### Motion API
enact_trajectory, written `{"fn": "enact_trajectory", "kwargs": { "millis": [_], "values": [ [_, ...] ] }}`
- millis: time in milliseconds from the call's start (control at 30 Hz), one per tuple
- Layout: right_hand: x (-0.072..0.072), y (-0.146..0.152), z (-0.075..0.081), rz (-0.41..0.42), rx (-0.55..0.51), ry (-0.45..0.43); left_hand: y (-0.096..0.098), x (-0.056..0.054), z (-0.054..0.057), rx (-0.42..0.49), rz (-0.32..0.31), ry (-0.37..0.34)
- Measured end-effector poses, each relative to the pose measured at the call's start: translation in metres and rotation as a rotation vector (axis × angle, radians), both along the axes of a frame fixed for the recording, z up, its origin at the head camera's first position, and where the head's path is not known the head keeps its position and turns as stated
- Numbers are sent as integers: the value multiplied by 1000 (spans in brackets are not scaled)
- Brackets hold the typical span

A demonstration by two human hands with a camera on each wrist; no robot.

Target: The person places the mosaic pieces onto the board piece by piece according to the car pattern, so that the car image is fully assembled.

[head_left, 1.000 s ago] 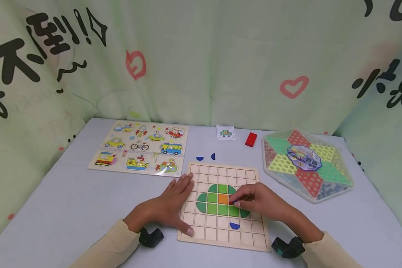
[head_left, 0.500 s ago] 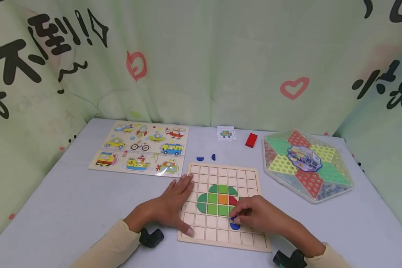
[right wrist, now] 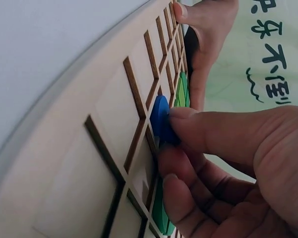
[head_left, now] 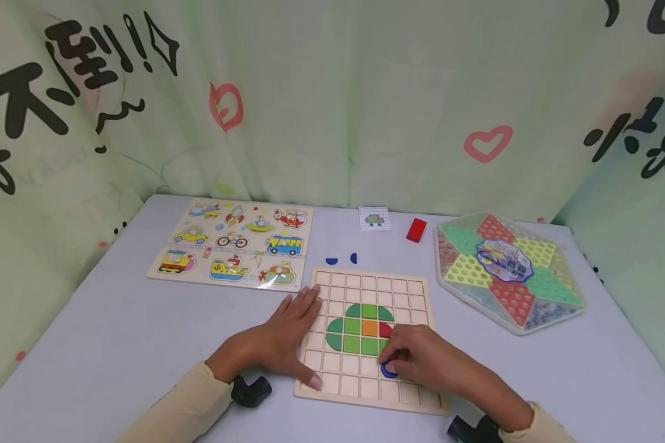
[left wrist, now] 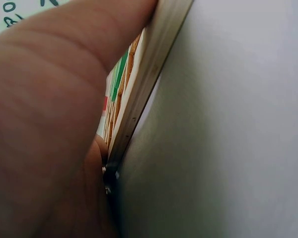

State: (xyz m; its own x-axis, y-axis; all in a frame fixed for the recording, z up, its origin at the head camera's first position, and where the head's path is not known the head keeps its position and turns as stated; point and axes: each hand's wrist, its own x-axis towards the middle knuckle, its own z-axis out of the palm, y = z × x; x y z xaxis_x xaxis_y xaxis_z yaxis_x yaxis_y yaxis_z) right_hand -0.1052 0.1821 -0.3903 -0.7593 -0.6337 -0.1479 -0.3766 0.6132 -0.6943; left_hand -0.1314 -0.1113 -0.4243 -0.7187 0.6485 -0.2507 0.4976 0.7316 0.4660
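My left hand (head_left: 282, 339) lies with spread fingers along the left edge of a wooden grid board (head_left: 340, 384), thumb near the lower-left corner. On the board, green, orange and red tiles make a rounded patch; a red tile (head_left: 385, 330) sits beside an orange tile (head_left: 369, 328). My right hand (head_left: 427, 358) pinches a blue half-round piece (right wrist: 164, 120) between thumb and fingers, low over the cells below the green tiles. Blue shows under the fingertips in the head view; the hand partly hides it and the patch's right side. Another blue half-round there cannot be told apart.
Two blue half-rounds, one flat-lying (head_left: 331, 261), are beyond the board. Farther back are a small pattern card (head_left: 374, 219) and a red block (head_left: 416, 230). A vehicle picture puzzle (head_left: 199, 277) stands left, a hexagonal game box (head_left: 503, 261) right.
My right hand has moved from beside the red tile down toward me with a blue piece, to where another blue half-round lay. The red tile is now uncovered. My left hand stays put.
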Motion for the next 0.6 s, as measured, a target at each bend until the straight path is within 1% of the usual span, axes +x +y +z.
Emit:
{"fn": "enact_trajectory", "kwargs": {
  "millis": [100, 167, 233, 400, 467, 600],
  "values": [
    [1, -2, 0, -40, 44, 34, 0, 0, 0, -11, 0, -1],
    [2, -3, 1, -58, 56, 40, 0, 0, 0, -7, -1, 0],
    [2, -3, 1, -55, 50, 40, 0, 0, 0, -8, -2, 2],
    [1, -1, 1, -14, 16, 34, 0, 0, 1, -9, 1, 2],
    [0, 0, 2, -20, 19, 38, 0, 0, 2, -6, 1, 0],
    [-3, 2, 4, -69, 22, 45, 0, 1, 3, -1, 0, -3]
  ]
}}
